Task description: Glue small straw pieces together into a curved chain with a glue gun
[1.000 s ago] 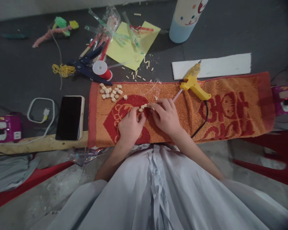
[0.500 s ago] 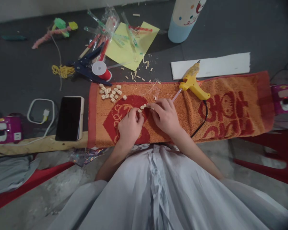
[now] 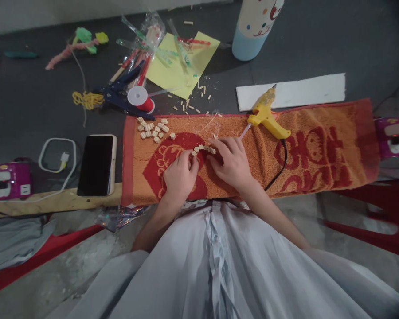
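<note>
A short curved strand of small cream bead-like pieces (image 3: 204, 148) lies over the red patch of an orange towel (image 3: 322, 115). My left hand (image 3: 180, 175) pinches the strand's left end between thumb and forefinger. At the other end, my right hand (image 3: 232, 161) has its thumb and forefinger apart, with the strand's tip in the gap. Close to the right fingertips are a small loose cream piece (image 3: 214, 136) and a clear plastic scrap with a thin thread. Several more ridged cream pieces (image 3: 148, 126) form a pile on the towel's left part.
Right of my hands, a yellow glue gun (image 3: 268, 116) rests across a white strip (image 3: 306, 91). Behind are a red thread spool (image 3: 145, 103), dark blue pliers (image 3: 118, 91), yellow paper (image 3: 173, 73) and a bottle (image 3: 251, 37). A phone (image 3: 95, 165) lies at left.
My right thumb and forefinger have parted from the strand's right end, leaving more of it showing. The left hand keeps its pinch in nearly the same place.
</note>
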{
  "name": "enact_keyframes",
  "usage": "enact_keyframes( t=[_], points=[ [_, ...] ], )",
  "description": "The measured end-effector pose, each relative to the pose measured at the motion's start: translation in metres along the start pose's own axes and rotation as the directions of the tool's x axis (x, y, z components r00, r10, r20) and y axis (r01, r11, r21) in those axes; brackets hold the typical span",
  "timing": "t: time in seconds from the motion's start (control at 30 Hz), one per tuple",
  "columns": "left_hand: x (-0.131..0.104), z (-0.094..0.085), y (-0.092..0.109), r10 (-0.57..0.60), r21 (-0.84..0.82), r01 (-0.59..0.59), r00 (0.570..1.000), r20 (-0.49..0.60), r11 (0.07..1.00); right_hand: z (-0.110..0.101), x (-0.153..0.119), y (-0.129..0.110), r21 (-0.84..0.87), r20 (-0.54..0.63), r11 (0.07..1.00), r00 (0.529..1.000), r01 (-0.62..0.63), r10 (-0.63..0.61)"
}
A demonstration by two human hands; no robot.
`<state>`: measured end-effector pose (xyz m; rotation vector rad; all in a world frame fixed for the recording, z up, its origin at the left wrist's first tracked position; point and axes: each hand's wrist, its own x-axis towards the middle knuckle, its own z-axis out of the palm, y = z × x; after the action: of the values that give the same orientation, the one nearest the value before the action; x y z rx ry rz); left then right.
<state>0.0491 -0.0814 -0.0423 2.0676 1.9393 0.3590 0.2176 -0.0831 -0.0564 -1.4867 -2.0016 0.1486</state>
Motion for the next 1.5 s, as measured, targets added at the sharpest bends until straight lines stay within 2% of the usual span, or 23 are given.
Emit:
enact_keyframes(
  t=[0.13,0.43,0.67,0.87,1.5],
  points=[
    [0.000,0.001,-0.001,0.006,-0.008,-0.006,1.000,-0.014,1.000,-0.008,-0.007,0.000,-0.030,-0.052,1.000,0.999,0.006,-0.007],
    [0.000,0.003,-0.003,0.015,-0.027,-0.015,0.999,-0.030,1.000,-0.011,-0.023,-0.006,-0.069,-0.040,0.998,0.999,-0.011,0.008],
    [0.000,0.002,-0.002,-0.003,-0.032,0.002,1.000,-0.020,0.999,-0.010,-0.025,-0.005,-0.070,-0.057,0.997,0.998,-0.040,0.036],
    [0.000,0.004,-0.003,0.012,-0.050,-0.015,0.998,-0.067,0.999,-0.011,-0.025,-0.004,-0.063,-0.045,0.997,0.998,-0.043,0.041],
    [0.000,0.002,-0.001,-0.002,-0.053,0.000,0.999,-0.034,0.999,-0.014,-0.025,-0.005,-0.060,-0.072,0.998,0.997,0.029,-0.033]
  ],
)
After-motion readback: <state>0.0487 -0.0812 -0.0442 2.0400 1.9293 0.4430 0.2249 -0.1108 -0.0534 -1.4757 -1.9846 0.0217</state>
